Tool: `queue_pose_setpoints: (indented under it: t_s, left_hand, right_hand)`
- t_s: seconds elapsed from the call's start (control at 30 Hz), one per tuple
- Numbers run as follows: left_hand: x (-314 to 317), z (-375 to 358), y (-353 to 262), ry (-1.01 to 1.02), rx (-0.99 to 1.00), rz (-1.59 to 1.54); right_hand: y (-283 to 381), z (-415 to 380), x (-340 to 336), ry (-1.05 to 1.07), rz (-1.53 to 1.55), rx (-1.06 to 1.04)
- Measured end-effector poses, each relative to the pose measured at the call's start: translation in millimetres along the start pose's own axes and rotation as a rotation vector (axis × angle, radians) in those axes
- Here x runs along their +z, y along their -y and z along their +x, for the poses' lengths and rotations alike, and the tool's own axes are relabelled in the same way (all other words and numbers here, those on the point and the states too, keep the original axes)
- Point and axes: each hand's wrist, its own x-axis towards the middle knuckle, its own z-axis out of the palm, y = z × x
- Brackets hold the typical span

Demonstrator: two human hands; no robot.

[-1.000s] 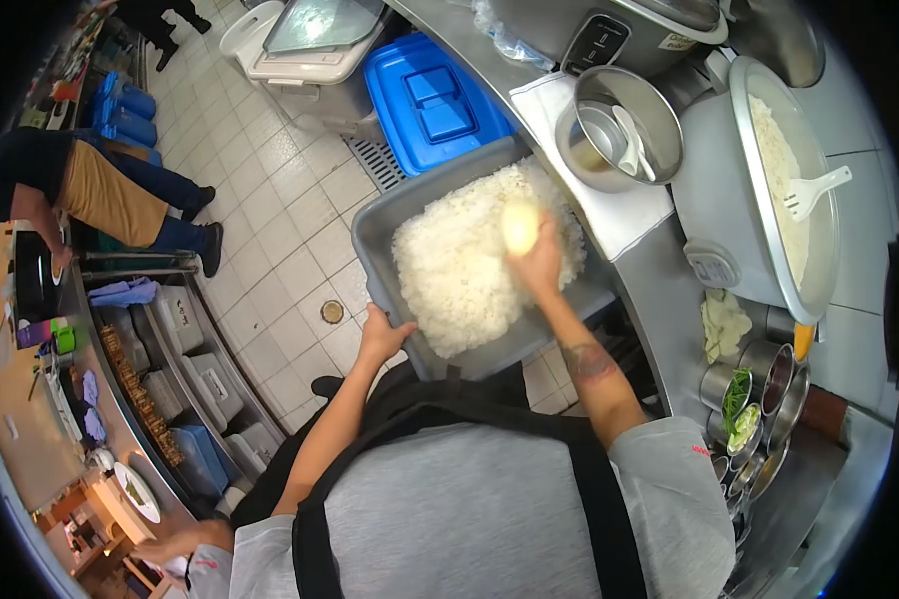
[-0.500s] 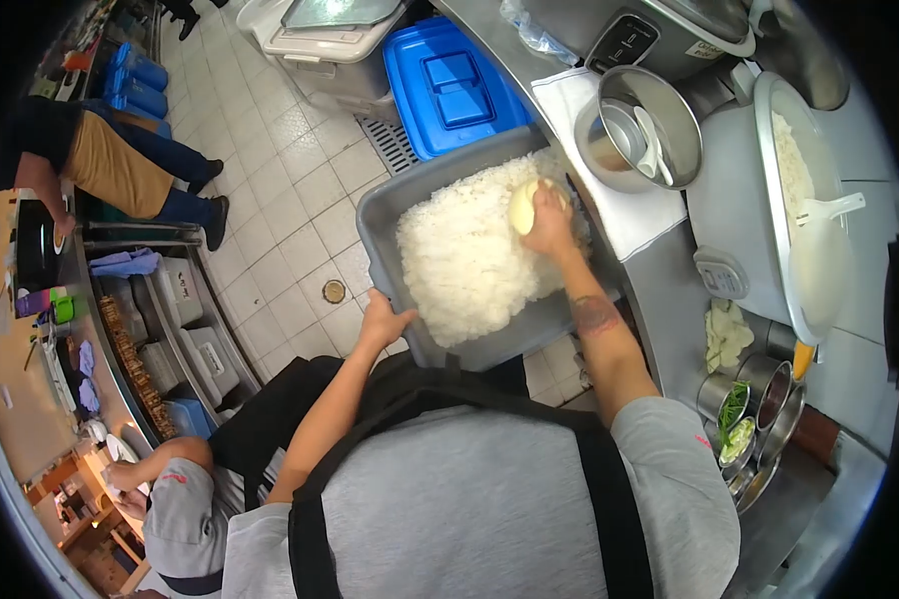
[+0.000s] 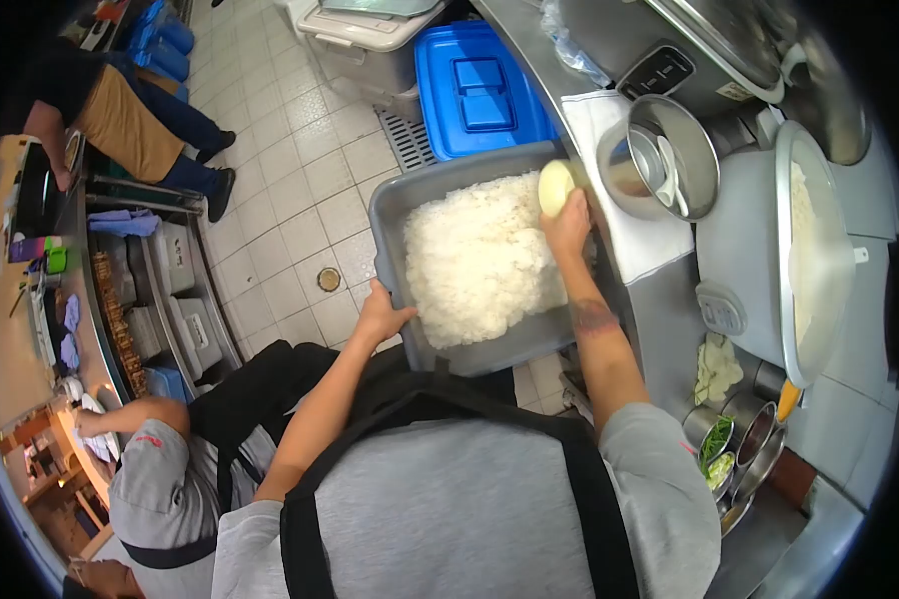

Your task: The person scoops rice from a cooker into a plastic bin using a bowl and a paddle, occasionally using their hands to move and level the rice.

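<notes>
A grey plastic tub (image 3: 395,235) stands in front of me, holding a broad mound of cooked white rice (image 3: 479,265). My left hand (image 3: 382,317) is closed on the tub's near left rim, thumb along the edge. Over the right side of the tub, my right hand (image 3: 569,228) grips a small pale yellow bowl (image 3: 555,187), which is tilted on its side near the far right corner. The bowl's inside is partly hidden from this angle.
Right of the tub, a steel pot (image 3: 669,155) with a white ladle rests on a white cloth (image 3: 634,245). Beyond are a large rice cooker (image 3: 749,250) and small steel containers (image 3: 739,424). A blue lid (image 3: 484,95) lies behind. Two people (image 3: 135,110) work along the left counter.
My right hand has lifted the yellow bowl off the rice and tipped it toward the tub's far right corner. My left hand keeps its hold on the rim.
</notes>
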Motion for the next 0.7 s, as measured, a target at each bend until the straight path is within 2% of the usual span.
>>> queue_pose_setpoints:
  t_s: [0.1, 0.17, 0.23, 0.3, 0.4, 0.43, 0.47, 0.6, 0.63, 0.7]
  left_hand:
    - [4.8, 0.0, 2.3, -0.031, 0.016, 0.026]
    - [3.2, -5.7, 0.8, -0.033, 0.016, 0.062]
    - [1.5, -9.0, -8.0, -0.006, -0.039, 0.039]
    - [5.0, -8.0, -1.6, -0.013, -0.025, 0.018]
    - [4.7, -9.0, -0.9, -0.011, -0.018, 0.000]
    - [3.5, -11.1, -1.0, -0.002, -0.033, 0.007]
    - [5.0, -10.0, 0.7, -0.019, -0.017, 0.005]
    - [11.5, -4.4, 5.9, -0.069, 0.038, -0.011]
    - [12.0, -3.3, 6.1, -0.069, 0.034, -0.018]
    - [12.5, -1.5, 5.5, -0.068, 0.037, -0.029]
  right_hand:
    - [-0.1, 29.1, 33.0, 0.018, -0.132, 0.028]
    - [2.2, 33.6, 32.7, 0.105, -0.174, 0.024]
    - [-9.1, 42.1, 24.8, 0.325, -0.031, -0.019]
    - [-19.5, 47.3, 14.9, 0.375, -0.054, -0.068]
    - [-17.9, 26.6, -20.7, 0.497, 0.015, -0.224]
    - [-13.6, 17.0, -28.2, 0.651, -0.018, -0.119]
    - [-16.4, -2.9, -32.4, 0.682, -0.094, -0.252]
    - [-19.4, -86.0, -28.0, 0.448, 0.009, -0.332]
    - [-21.4, -92.8, -37.5, 0.449, 0.001, -0.335]
    - [-16.7, -94.5, -66.8, 0.674, 0.184, -0.187]
